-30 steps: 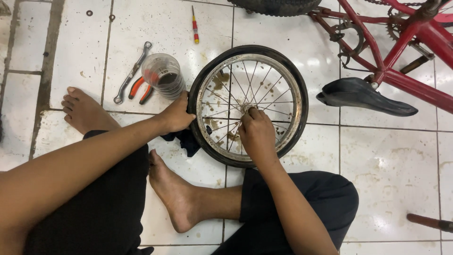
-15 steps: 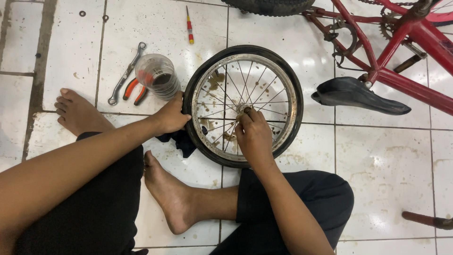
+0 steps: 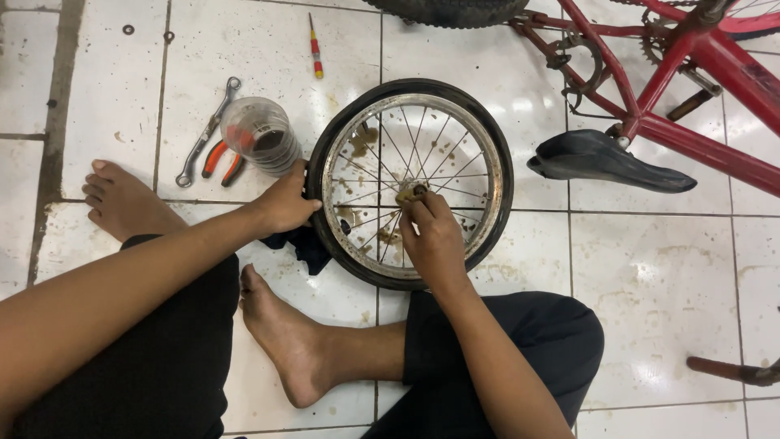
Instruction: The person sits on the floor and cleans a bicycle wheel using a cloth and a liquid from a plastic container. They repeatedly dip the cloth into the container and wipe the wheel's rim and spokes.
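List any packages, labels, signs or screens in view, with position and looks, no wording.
No labels, signs or screens show.
Only container: clear round jar, dark contents, on the tiles beside the left hand, over orange-handled pliers.
The left hand grips the tyre of a small wheel; the right hand is at its hub.

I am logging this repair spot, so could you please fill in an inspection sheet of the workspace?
Surface: white tiled floor, stained with brown spots.
Job's things: small spoked wheel lying flat, tyre on.
Clutter: clear jar, spanner, orange-handled pliers, screwdriver, dark rag.
Grips: left hand holds the tyre edge; right hand pinches at the hub.
Cables: nothing seen.
Surroundings: red bicycle frame, black saddle.
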